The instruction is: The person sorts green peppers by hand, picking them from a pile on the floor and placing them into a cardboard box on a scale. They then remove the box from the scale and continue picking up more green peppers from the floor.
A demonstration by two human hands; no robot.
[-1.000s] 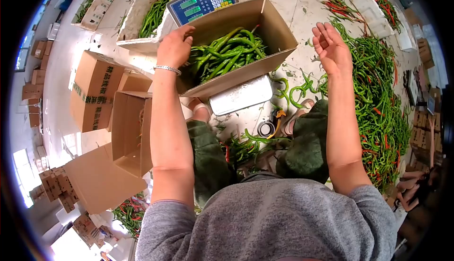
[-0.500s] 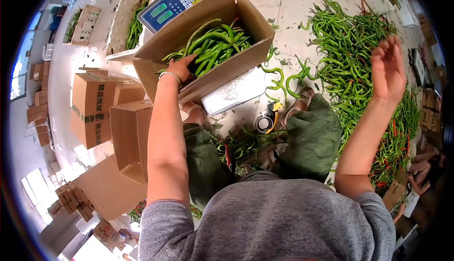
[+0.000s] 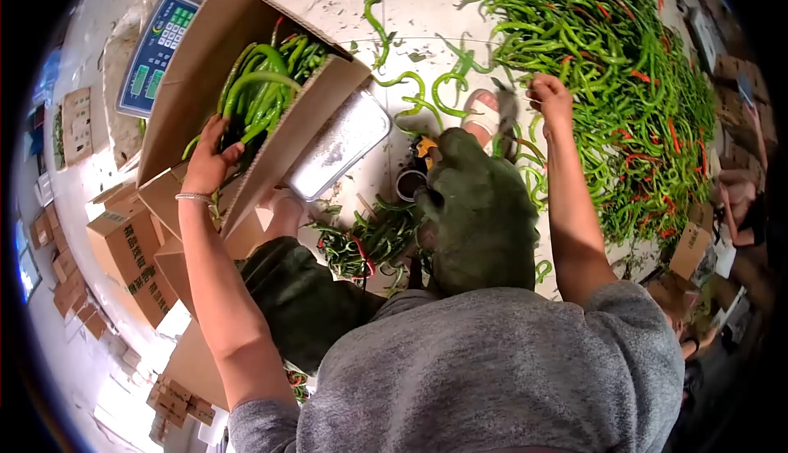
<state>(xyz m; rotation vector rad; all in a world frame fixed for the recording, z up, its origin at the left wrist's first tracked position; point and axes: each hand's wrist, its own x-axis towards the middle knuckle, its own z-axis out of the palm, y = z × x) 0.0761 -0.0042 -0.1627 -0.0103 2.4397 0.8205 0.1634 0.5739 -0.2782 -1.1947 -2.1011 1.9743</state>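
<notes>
My left hand [image 3: 212,157] is inside the open cardboard box [image 3: 308,121], thumb and fingers apart, its fingertips against the long green chili peppers [image 3: 261,96] there. The box stands tilted on the metal plate [image 3: 353,137] of a scale, whose keypad display [image 3: 156,51] is beyond it. Over the near edge of a large heap of green chili peppers [image 3: 632,116], some of them red, my right hand [image 3: 552,102] is closed with bent fingers. What it holds, if anything, I cannot make out.
Several loose chilies [image 3: 419,96] lie on the floor between box and heap. A smaller chili pile [image 3: 365,240] and a roll-like object [image 3: 410,184] are by my feet. Printed cartons [image 3: 131,256] stand at left. Part of another person [image 3: 743,199] shows at the right edge.
The view has turned, so the box and scale appear farther left. My right hand has come down and inward to the heap's edge, its fingers now bent closed. My left hand stays in the box.
</notes>
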